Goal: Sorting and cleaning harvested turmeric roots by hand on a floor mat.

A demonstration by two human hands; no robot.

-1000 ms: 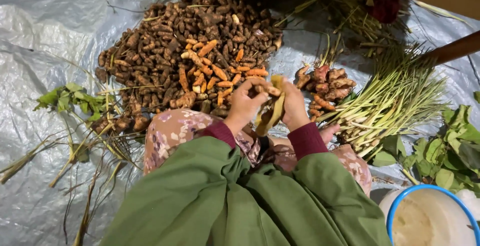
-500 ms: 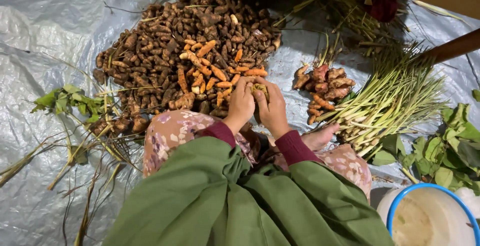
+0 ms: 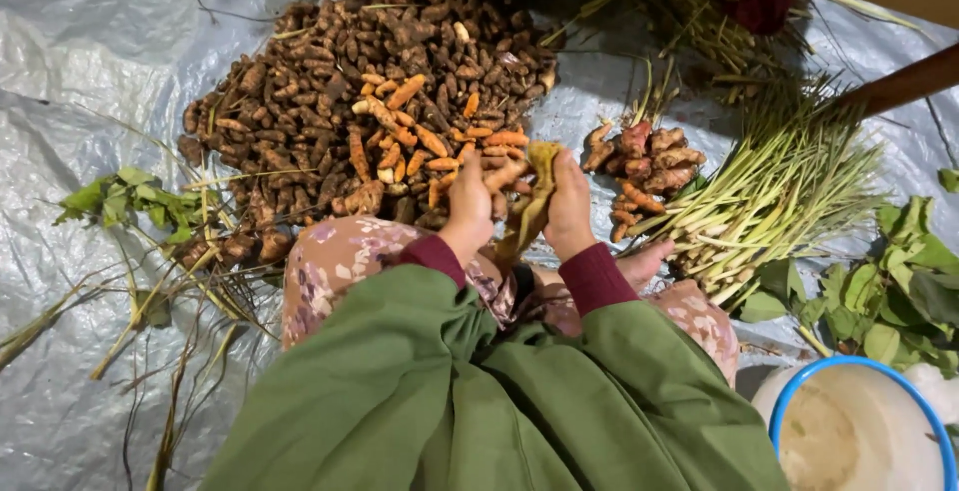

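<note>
Spreading under everything is a grey plastic sheet [image 3: 90, 51], bearing a big pile of brown and orange roots [image 3: 370, 111]; just before it, left hand [image 3: 470, 206] and right hand [image 3: 569, 201] both close around a yellowish leaf sheath [image 3: 534, 196] above the lap

White basin [image 3: 859, 431] cut by frame corner; hands [image 3: 519, 206] hide yellow piece's lower part.
</note>
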